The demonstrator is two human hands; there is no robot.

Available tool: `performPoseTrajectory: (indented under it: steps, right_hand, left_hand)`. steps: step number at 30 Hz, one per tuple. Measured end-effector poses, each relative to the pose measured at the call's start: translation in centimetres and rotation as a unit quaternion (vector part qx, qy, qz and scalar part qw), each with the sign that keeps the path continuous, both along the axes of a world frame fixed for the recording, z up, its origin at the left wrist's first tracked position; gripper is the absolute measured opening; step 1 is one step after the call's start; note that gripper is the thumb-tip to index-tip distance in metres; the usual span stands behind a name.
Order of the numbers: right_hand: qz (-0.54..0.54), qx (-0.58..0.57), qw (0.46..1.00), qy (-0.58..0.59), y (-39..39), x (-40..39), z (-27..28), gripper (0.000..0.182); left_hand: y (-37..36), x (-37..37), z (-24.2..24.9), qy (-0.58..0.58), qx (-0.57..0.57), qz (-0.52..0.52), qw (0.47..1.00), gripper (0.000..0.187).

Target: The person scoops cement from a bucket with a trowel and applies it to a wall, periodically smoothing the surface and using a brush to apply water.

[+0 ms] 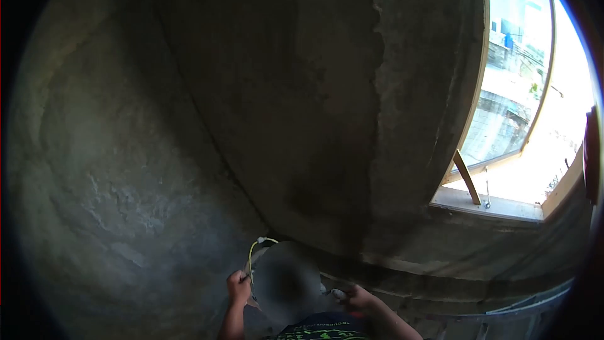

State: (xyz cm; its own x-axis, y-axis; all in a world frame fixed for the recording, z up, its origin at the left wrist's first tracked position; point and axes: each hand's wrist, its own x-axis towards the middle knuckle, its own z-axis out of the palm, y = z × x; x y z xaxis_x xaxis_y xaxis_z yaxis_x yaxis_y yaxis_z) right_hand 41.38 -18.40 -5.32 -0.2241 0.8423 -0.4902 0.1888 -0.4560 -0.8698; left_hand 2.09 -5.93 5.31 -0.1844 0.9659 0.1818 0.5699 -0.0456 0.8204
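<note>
Low in the view, a round, blurred grey shape [286,280] sits between my two hands, in front of my dark printed shirt [324,324]. A yellow-green cord [253,252] with a pale connector [262,240] curves around its upper left. My left hand [238,288] is closed at the left edge of the shape, on a dark piece that sticks out there. On the other side, my right hand [358,299] wraps around a dark grey handle [338,293] pointing toward the shape. The blur hides what kind of thing this is.
Rough grey plastered wall [277,101] rises ahead, with a dark seam running diagonally down it. At the upper right, a wood-framed window [513,82] stands open above its sill [497,208]. A metal ladder [528,304] lies along the lower right.
</note>
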Motion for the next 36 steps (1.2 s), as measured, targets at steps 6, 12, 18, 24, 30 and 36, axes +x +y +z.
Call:
performPoseTrajectory:
  steps: [6,12,18,24,30,36]
  right_hand:
    - [0.282,0.145,0.940,-0.123,7.4,3.2,8.9,0.046]
    - [0.439,0.087,0.881,-0.151,12.5,3.3,7.9,0.050]
    - [0.376,-0.040,0.926,-0.002,10.6,4.0,13.2,0.050]
    - [0.279,0.003,0.960,-0.010,9.0,7.0,7.4,0.049]
    - [0.348,-0.059,0.935,-0.032,10.1,7.1,8.8,0.047]
    - [0.240,-0.143,0.933,0.227,9.7,7.0,6.8,0.036]
  left_hand:
    - [1.2,6.4,3.5,0.004,0.007,-0.053,0.999,0.025]
    - [2.2,12.1,5.3,0.011,0.020,-0.104,0.994,0.031]
    - [3.9,16.3,5.2,0.022,0.003,-0.134,0.991,0.033]
    - [3.1,17.3,5.5,0.042,-0.002,-0.153,0.987,0.035]
    - [3.4,19.0,5.7,0.017,0.022,-0.163,0.986,0.035]
    - [3.6,19.6,5.8,0.043,0.003,-0.178,0.983,0.035]
